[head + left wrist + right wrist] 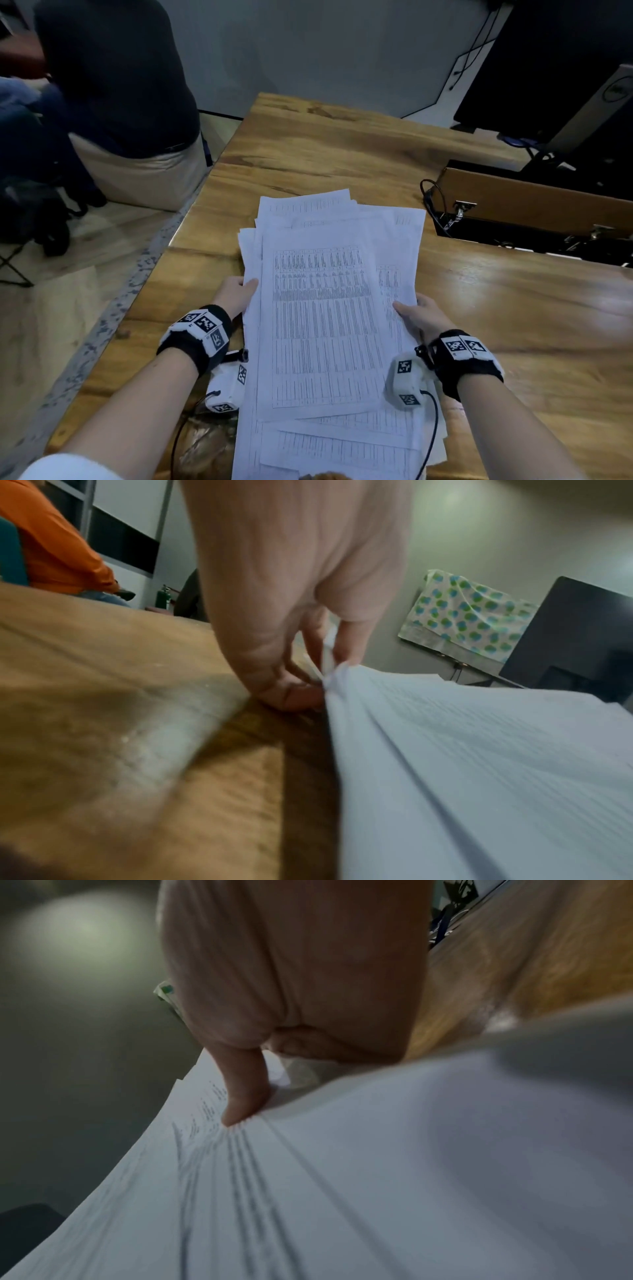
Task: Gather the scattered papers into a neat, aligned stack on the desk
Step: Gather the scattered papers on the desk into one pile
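Observation:
A loose, fanned pile of white printed papers (325, 325) lies along the middle of the wooden desk (342, 147), its sheets offset at the corners. My left hand (238, 293) grips the pile's left edge, thumb on top and fingers underneath; the left wrist view shows the papers (479, 764) pinched by my left hand (308, 674). On the other side, my right hand (419, 315) holds the right edge. In the right wrist view its thumb (245, 1093) presses on the top sheets (342, 1177) with the fingers curled below.
An open cable recess (534, 219) with wires cuts into the desk at the right. A dark monitor and stand (582, 102) sit at the far right. A seated person (113, 78) is beyond the desk's left edge. Bare wood lies to the right of the pile.

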Demonstrator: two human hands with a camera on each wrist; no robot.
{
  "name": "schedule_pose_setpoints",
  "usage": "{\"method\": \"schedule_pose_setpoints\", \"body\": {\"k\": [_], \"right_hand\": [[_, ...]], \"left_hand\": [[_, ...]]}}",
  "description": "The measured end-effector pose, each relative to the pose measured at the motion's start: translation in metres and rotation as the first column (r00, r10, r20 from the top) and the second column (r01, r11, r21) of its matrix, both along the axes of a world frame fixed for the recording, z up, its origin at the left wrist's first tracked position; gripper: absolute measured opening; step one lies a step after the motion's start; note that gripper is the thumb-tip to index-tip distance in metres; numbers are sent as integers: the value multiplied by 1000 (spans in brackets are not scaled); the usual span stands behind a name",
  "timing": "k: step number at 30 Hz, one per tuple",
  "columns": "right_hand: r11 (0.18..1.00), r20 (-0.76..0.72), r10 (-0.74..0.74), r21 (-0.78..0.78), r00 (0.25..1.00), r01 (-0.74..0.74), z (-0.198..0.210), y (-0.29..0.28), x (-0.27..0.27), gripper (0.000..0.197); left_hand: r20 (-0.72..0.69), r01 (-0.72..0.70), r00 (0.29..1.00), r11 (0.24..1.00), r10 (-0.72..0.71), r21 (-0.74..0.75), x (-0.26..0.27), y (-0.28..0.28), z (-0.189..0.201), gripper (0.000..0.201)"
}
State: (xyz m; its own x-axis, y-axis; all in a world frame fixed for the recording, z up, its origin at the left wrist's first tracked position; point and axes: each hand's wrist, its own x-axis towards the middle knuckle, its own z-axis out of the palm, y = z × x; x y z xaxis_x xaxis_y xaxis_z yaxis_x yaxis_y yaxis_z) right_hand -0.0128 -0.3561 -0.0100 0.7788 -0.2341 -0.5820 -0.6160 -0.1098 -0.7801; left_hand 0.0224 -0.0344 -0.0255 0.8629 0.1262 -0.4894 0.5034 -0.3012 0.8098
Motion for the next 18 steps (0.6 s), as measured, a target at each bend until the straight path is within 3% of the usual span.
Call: {"method": "schedule_pose_setpoints", "body": {"k": [3,6,9,13,16,18], "right_hand": [[1000,-35,-15,-5,999,15,1,-1,-3,25],[999,-49,-13,-32,999,12,5,-1,-3,31],[997,-37,-66,-27,997,65,5,-4,1,25],[993,-25,-47,-110,999,44,-4,-2,9,19],[996,-11,-35,-83,999,34,-4,5,13,18],[995,-27,-41,-92,999,38,-1,4,15,20]], "left_hand": [[-31,61,998,992,-58,108,4,0,6,18],[-92,248,968,949,-234,196,7,4,19,21],[-146,366,929,899,-339,240,6,11,32,25],[-71,135,990,979,-126,152,-4,13,27,17],[-32,39,999,993,-36,112,-9,-1,19,34],[-61,-8,998,1000,9,6,-11,-5,19,36]]}}
